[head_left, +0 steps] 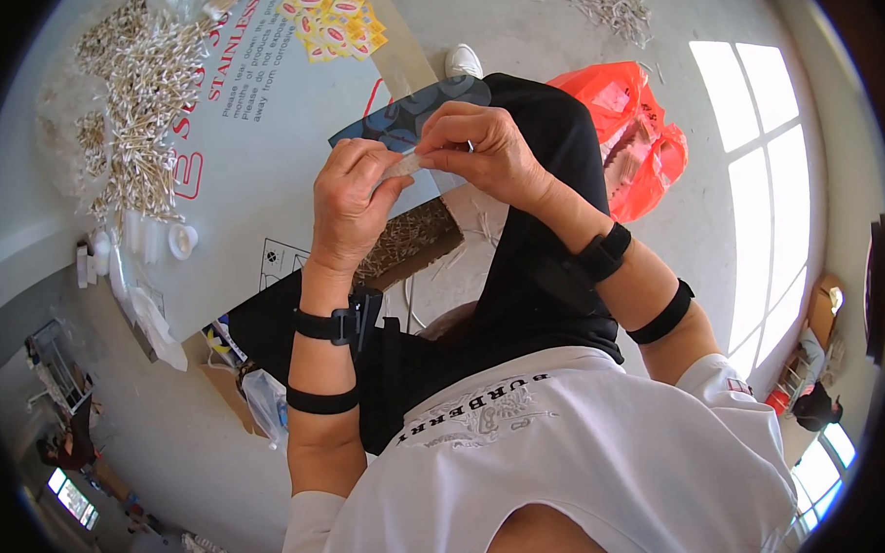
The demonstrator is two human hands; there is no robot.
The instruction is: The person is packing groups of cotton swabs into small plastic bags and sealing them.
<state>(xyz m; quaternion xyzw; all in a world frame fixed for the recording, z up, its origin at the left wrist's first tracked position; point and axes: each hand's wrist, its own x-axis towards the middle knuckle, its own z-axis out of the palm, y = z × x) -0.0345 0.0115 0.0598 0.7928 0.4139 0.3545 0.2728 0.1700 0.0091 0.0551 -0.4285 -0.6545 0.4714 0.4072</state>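
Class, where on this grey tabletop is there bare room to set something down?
The flat grey tabletop is bare between the heaped white cotton swabs, the clustered yellow rectangular cards and the left hand. Swabs crowd its left side.

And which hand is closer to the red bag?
Right. The right hand is left of the red bag; the left hand is farther left.

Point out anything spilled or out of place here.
Thin white sticks lie scattered across the floor at the top of the view, and more lie loose beside the brown box. They look spilled because they're strewn outside any container, though they may be discards.
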